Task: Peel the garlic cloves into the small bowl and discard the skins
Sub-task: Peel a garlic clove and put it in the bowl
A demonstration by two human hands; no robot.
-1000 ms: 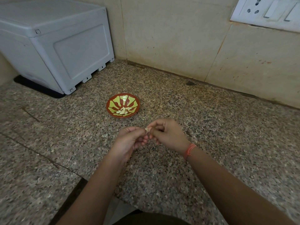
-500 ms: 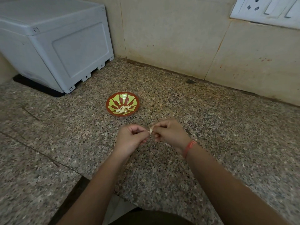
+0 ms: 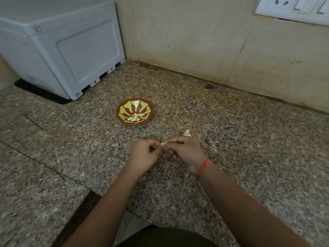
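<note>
— Where do we see the garlic clove (image 3: 162, 143)?
— Over the worktop (image 3: 240, 148), between the two hands and on the near side of the small bowl (image 3: 119, 108). The right hand (image 3: 187, 152) pinches it, with thumb and forefinger closed narrow on one end and the other fingers curled under.

— And the left hand (image 3: 144, 155)?
— Its fingers are curled tight, with the tips right up against the clove's free end. We cannot tell whether they grip it or only touch it.

— What do we find in the bowl?
— A few peeled cloves (image 3: 134, 118), pale, lying together toward the near side of its red-and-green inside. The bowl stands apart from both hands, farther back on the worktop.

— Any skins?
— One pale scrap (image 3: 187, 133), which looks to us like skin, lies on the worktop just beyond the right hand.

— What else do we note?
— An orange band (image 3: 203, 168) on the right wrist, a grey plastic box (image 3: 71, 50) at the back left by the tiled wall (image 3: 187, 41), and a white switch plate (image 3: 292, 8) at the top right.
</note>
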